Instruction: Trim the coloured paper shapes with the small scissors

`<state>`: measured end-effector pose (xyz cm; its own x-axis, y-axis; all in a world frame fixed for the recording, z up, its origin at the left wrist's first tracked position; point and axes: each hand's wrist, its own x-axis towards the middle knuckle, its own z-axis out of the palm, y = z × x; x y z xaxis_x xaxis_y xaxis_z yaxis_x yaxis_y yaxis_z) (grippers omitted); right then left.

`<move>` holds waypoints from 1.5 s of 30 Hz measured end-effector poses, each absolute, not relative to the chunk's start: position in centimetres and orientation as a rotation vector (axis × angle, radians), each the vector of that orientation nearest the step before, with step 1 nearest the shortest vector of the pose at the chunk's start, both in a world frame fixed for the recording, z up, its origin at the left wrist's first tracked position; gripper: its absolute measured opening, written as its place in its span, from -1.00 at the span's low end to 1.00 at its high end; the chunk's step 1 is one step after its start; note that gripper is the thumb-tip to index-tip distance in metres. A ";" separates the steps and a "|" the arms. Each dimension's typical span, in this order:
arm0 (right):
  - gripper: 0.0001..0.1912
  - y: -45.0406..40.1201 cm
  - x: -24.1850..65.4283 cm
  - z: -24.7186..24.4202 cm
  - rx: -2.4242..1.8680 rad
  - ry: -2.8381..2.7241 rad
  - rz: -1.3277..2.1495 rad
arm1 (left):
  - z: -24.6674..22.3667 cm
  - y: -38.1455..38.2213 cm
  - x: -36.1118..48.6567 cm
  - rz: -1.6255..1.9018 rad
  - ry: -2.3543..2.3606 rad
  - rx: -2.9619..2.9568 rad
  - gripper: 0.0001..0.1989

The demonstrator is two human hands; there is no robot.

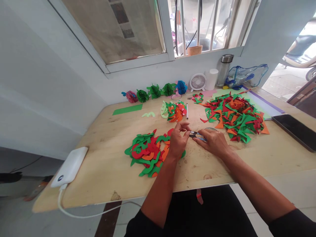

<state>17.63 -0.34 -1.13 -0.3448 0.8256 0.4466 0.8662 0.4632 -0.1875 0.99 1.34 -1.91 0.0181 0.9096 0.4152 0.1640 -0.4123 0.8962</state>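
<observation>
Over the table's middle, my right hand [212,140] is closed around a small pair of pliers [194,134] with dark jaws and bluish handles. My left hand [179,140] pinches at the jaws' tip; whatever sits between its fingers is too small to make out. Just left of and partly behind my left wrist lies a pile of curved green, red and orange cut-paper pieces [148,153]. Beyond my hands is a smaller heap of paper pieces [174,111], with a marker pen [187,111] beside it.
A large mound of paper scraps [237,113] covers the right side, near a black phone [296,130]. Along the wall stand folded paper figures [155,91], a small fan [197,81] and a bottle [224,70]. A white power bank [70,166] with a cable lies at the left edge.
</observation>
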 end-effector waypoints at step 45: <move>-0.54 -0.3 17.6 -0.8 -1.514 -2.223 -0.022 | -1.2 0.7 1.3 1.415 1.051 1.932 -0.42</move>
